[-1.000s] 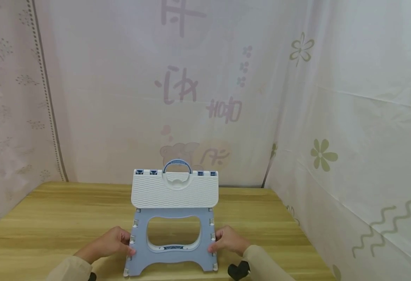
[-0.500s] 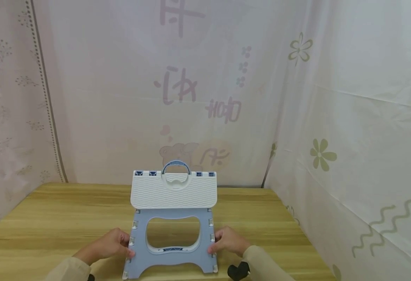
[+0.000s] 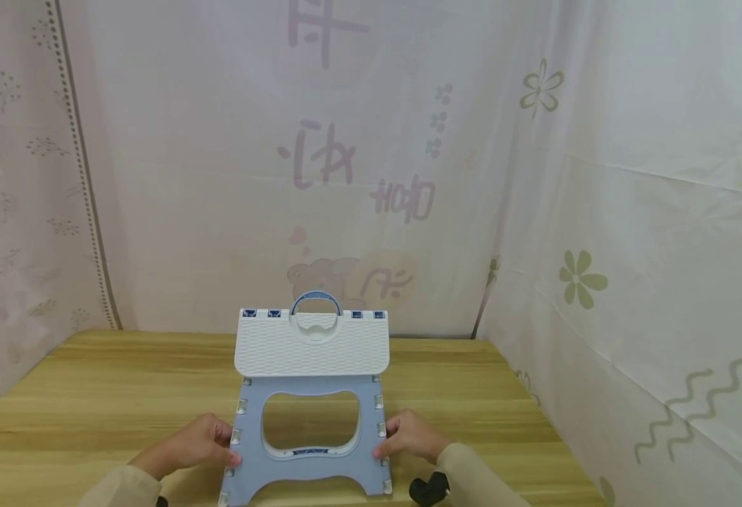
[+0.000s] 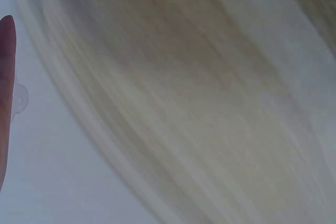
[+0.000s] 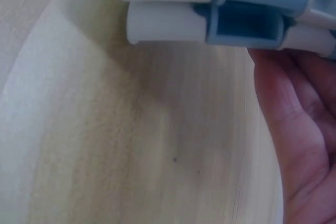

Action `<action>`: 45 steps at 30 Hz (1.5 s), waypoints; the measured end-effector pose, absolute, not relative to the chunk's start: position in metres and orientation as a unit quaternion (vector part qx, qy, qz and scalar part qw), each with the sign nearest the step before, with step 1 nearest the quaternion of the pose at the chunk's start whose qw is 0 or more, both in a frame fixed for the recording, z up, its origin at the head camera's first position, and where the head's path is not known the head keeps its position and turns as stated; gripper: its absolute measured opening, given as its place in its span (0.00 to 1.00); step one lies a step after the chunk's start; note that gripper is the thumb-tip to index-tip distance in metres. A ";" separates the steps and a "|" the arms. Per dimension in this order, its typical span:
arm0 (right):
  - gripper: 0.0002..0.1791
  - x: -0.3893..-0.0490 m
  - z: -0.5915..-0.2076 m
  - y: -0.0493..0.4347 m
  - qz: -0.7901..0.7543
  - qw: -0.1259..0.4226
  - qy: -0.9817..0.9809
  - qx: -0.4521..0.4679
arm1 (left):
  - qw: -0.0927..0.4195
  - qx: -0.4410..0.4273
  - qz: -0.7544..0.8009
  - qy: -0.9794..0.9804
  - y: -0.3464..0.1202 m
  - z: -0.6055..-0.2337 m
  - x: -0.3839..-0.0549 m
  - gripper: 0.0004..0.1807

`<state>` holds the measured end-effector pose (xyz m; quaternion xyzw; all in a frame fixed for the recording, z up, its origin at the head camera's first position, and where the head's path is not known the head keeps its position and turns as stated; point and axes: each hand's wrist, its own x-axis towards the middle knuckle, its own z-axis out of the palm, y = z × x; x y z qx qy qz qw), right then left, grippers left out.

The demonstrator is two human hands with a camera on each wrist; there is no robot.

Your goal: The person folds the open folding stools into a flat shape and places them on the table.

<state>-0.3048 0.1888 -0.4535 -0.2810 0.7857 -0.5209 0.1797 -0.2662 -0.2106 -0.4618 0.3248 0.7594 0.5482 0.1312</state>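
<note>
A folding stool (image 3: 312,345), folded flat, stands upright near the table's front edge. Its white textured top panel carries a blue arched handle (image 3: 316,296), and the blue-grey leg panel (image 3: 310,468) below has a large rounded opening. My left hand (image 3: 196,443) grips the left edge of the leg panel, thumb on the near face and fingers behind. At the opposite edge my right hand (image 3: 412,436) pinches the panel the same way. The right wrist view shows the stool's white and blue hinged edge (image 5: 247,17) beside that hand. Only a sliver of finger (image 4: 6,66) appears in the left wrist view.
The wooden table (image 3: 124,380) spreads to both sides and behind the stool. Patterned curtains (image 3: 219,176) hang at the back, left and right of it. A black object (image 3: 429,488) sits under the right wrist.
The stool and both hands have shifted very slightly to the left and down in the head view. The grip of both hands looks the same.
</note>
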 end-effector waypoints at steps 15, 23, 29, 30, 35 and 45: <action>0.13 -0.307 -0.456 0.189 -0.521 0.183 0.790 -0.265 | 0.135 0.323 0.553 0.756 -0.209 -0.459 -0.266 0.12; 0.13 -0.302 -0.451 0.188 -0.520 0.188 0.795 -0.251 | 0.138 0.313 0.550 0.762 -0.210 -0.457 -0.263 0.10; 0.12 -0.299 -0.449 0.190 -0.521 0.187 0.793 -0.256 | 0.143 0.316 0.557 0.754 -0.209 -0.456 -0.260 0.11; 0.12 -0.299 -0.449 0.190 -0.521 0.186 0.792 -0.257 | 0.144 0.317 0.558 0.753 -0.209 -0.456 -0.260 0.11; 0.12 -0.300 -0.452 0.191 -0.519 0.185 0.794 -0.257 | 0.146 0.319 0.562 0.749 -0.209 -0.456 -0.260 0.11; 0.12 -0.300 -0.451 0.191 -0.522 0.189 0.790 -0.260 | 0.140 0.332 0.563 0.744 -0.209 -0.457 -0.260 0.11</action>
